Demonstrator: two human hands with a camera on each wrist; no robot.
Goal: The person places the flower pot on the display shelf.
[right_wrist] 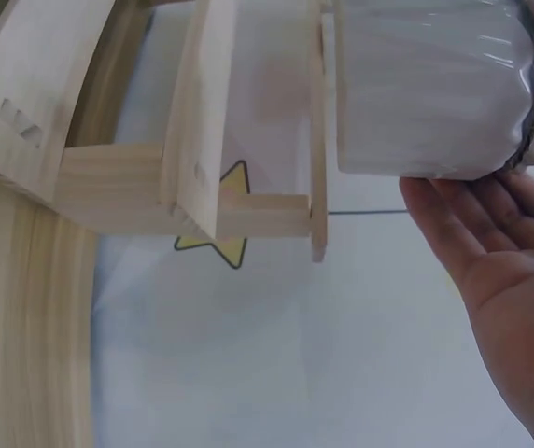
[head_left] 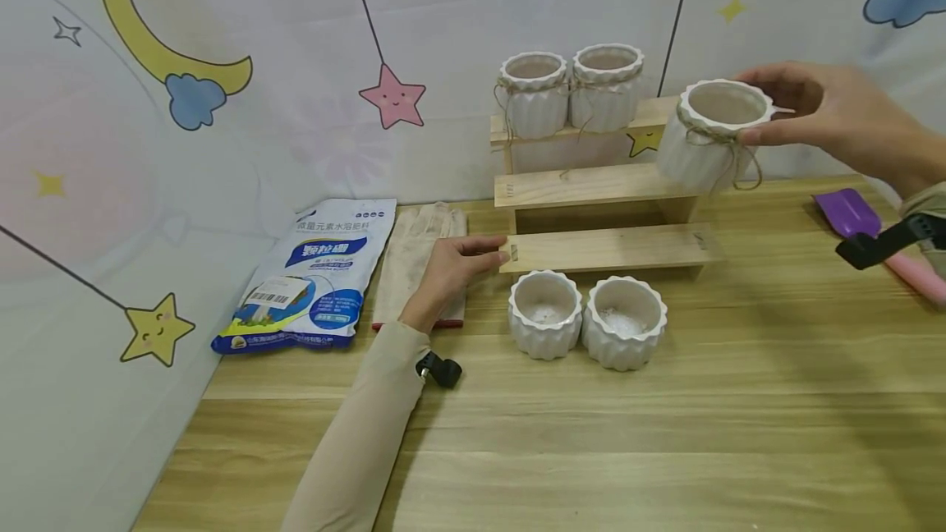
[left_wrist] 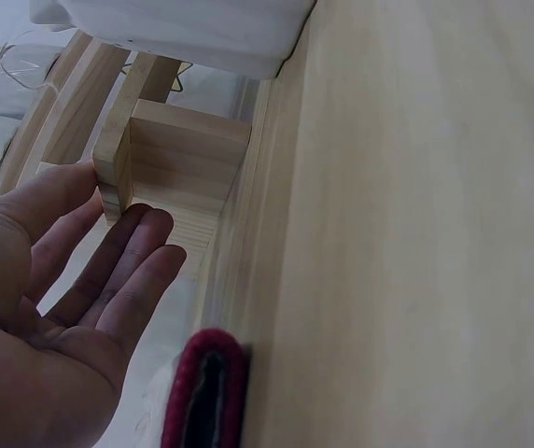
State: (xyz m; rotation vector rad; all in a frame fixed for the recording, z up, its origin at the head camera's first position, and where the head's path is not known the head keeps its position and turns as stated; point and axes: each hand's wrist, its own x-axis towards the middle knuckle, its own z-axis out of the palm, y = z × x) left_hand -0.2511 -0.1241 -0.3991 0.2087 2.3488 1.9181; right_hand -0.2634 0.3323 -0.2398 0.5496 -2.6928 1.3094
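Observation:
My right hand point(head_left: 850, 109) holds a white fluted pot point(head_left: 698, 150) by its neck, thumb in front and fingers behind, in the air at the right end of a tiered wooden stand point(head_left: 606, 251). Twine with a bow circles the pot's neck. In the right wrist view the pot point(right_wrist: 426, 89) hangs beside the top shelf. My left hand point(head_left: 451, 273) pinches the left end of the stand's lowest shelf; the left wrist view has the thumb and fingertips at the board's end point(left_wrist: 116, 168). Two twine-tied pots point(head_left: 535, 97) stand on the top shelf.
Two shorter white pots point(head_left: 624, 327) stand on the table point(head_left: 562, 450) before the stand. To the left lie a pair of cloth gloves point(head_left: 414, 253) and a blue-white fertilizer bag point(head_left: 310, 277). A purple shovel point(head_left: 850, 212) with a pink handle lies at right. A printed cloth hangs behind.

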